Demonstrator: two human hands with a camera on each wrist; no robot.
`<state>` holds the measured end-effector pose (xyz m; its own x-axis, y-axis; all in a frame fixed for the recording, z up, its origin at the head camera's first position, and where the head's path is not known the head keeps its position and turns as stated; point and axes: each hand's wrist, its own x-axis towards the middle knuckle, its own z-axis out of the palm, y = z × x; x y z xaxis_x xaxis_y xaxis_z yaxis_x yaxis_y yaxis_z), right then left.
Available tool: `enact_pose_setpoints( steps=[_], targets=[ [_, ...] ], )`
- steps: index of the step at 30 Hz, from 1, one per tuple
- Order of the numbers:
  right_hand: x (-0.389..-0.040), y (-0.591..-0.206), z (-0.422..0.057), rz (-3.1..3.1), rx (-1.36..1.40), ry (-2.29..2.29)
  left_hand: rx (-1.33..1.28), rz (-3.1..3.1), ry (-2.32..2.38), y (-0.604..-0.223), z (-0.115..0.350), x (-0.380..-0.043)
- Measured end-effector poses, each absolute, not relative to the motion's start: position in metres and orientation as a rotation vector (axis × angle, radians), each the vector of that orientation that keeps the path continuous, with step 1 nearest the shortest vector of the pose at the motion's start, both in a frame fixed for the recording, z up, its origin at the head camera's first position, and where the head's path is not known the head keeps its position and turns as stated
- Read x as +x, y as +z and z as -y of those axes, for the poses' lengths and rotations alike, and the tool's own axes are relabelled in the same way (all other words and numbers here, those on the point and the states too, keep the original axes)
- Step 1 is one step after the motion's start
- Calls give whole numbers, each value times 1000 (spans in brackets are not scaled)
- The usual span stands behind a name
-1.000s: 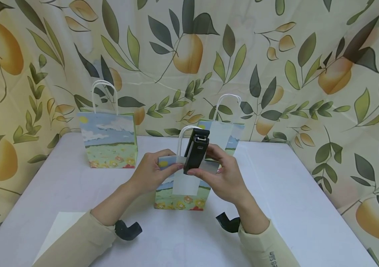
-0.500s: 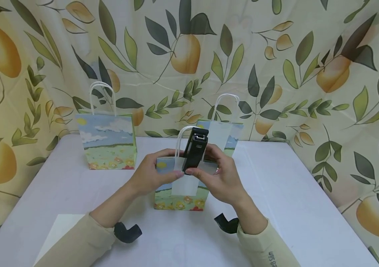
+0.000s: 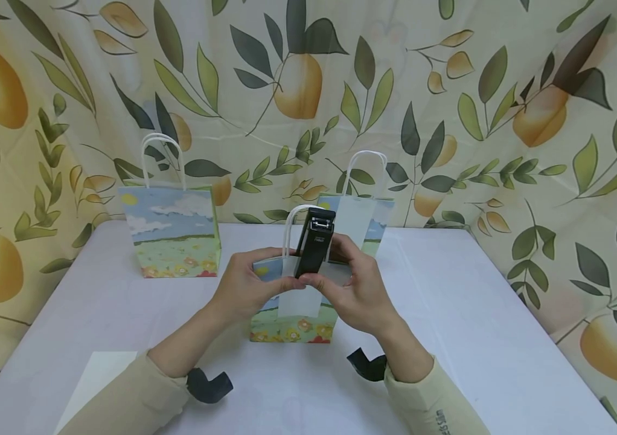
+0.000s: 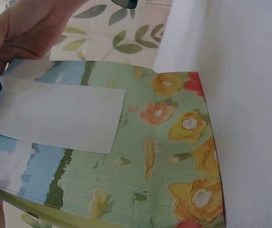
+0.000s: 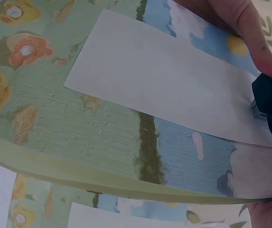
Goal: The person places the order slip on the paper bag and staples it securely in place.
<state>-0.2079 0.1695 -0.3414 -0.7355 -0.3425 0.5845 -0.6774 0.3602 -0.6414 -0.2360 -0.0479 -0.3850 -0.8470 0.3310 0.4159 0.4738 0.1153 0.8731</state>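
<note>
A black stapler [image 3: 314, 243] sits over the top edge of a small paper gift bag [image 3: 292, 334] printed with sky and flowers. A white paper strip [image 3: 297, 304] lies against the bag's front under the stapler. My right hand [image 3: 360, 290] grips the stapler, thumb in front at its lower end. From the other side my left hand [image 3: 249, 287] pinches it too, thumb tip meeting the right thumb and fingers hidden behind the bag's rim. In the right wrist view the left thumb [image 5: 266, 59] touches the dark end of the stapler [image 5: 268, 102].
A matching gift bag [image 3: 172, 232] with white handles stands at the back left. Another gift bag [image 3: 379, 220], with a white strip on its front, stands behind my right hand. A white sheet [image 3: 96, 374] lies by my left sleeve on the white table [image 3: 504, 338].
My left thumb has slid down and right from beside the stapler to its lower end, against the right thumb. The stapler and bag stay nearly in place; the view has shifted slightly.
</note>
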Motion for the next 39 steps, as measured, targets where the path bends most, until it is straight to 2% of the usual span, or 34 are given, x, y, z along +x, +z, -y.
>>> enact_pose_setpoints(
  steps=[16,39],
  targets=[
    [-207,-345,-167,2250,887,1309,-995,2099,-1710,-389,44,-236],
    [-211,-342,-169,2305,921,1224,-983,2092,-1694,-388,45,-237]
  ],
)
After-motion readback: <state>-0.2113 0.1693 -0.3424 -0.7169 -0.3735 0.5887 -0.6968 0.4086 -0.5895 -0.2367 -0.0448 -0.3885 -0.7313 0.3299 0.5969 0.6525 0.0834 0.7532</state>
